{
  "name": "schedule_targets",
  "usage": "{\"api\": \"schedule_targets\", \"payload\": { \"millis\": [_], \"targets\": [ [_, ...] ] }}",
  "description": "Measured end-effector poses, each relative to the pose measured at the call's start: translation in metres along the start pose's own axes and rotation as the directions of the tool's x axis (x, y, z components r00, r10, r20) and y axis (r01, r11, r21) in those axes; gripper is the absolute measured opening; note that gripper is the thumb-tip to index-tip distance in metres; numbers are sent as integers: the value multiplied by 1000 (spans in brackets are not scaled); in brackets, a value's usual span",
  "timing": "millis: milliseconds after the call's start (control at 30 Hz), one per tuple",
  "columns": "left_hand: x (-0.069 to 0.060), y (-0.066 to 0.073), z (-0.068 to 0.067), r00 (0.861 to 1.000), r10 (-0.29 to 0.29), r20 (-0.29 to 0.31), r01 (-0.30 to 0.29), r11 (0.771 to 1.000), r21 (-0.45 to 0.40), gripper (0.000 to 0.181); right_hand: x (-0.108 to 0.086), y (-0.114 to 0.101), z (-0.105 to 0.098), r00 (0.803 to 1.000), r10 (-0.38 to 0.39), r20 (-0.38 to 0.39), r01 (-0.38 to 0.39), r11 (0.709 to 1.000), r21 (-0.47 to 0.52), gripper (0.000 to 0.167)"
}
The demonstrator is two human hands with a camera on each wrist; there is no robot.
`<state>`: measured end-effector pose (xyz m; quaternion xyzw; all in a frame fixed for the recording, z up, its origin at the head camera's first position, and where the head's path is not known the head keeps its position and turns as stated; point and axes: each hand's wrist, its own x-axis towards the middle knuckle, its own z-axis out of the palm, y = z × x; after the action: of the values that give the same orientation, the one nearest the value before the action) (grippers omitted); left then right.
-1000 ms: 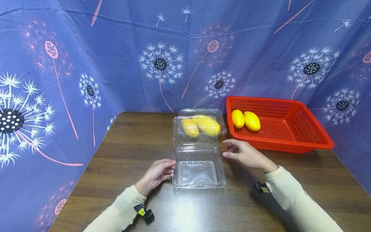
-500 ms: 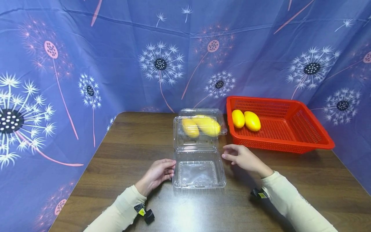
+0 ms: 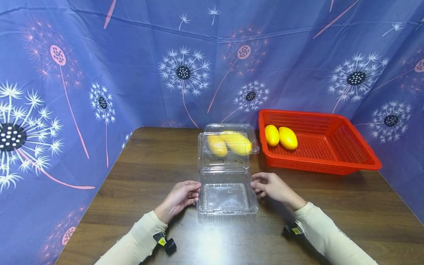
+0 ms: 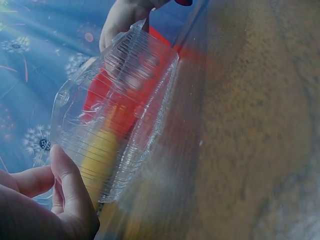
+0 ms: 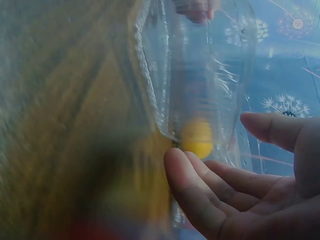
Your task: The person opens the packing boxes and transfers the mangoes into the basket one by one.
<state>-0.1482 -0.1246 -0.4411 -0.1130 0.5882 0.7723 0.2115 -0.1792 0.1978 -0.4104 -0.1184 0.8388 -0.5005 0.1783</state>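
An open clear plastic clamshell box (image 3: 226, 197) stands at the table's middle, its front tray nearest me. My left hand (image 3: 180, 197) pinches the tray's left rim between thumb and fingers, as the left wrist view confirms. At the right rim is my right hand (image 3: 273, 187), thumb and fingers parted about the edge; in the right wrist view they look spread rather than closed on it. Yellow mangoes (image 3: 236, 143) show through clear plastic behind the tray. Whether they lie in a second box is hard to tell.
A red plastic basket (image 3: 314, 163) stands at the back right, with two yellow mangoes (image 3: 288, 138) at its left end. A blue dandelion-print cloth (image 3: 139, 73) hangs behind the wooden table (image 3: 139, 165).
My right hand has come down and left, from beside the basket to the tray's right rim. My left hand, the box and the mangoes stay where they were.
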Motion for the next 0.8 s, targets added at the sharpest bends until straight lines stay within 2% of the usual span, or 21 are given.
{"api": "schedule_targets", "payload": {
  "millis": [267, 500, 800],
  "targets": [
    [0, 1, 2, 1000, 5, -4, -5, 1000, 0, 14, -1, 0, 5, 999, 29, -33, -26, 995, 96, 40],
    [0, 1, 4, 1000, 9, -26, -9, 1000, -1, 13, -2, -1, 10, 997, 68, -22, -61, 971, 232, 41],
    [1, 2, 5, 1000, 17, -26, -17, 1000, 1, 30, -2, 2, 13, 997, 81, -14, -72, 941, 332, 43]
  ]
}}
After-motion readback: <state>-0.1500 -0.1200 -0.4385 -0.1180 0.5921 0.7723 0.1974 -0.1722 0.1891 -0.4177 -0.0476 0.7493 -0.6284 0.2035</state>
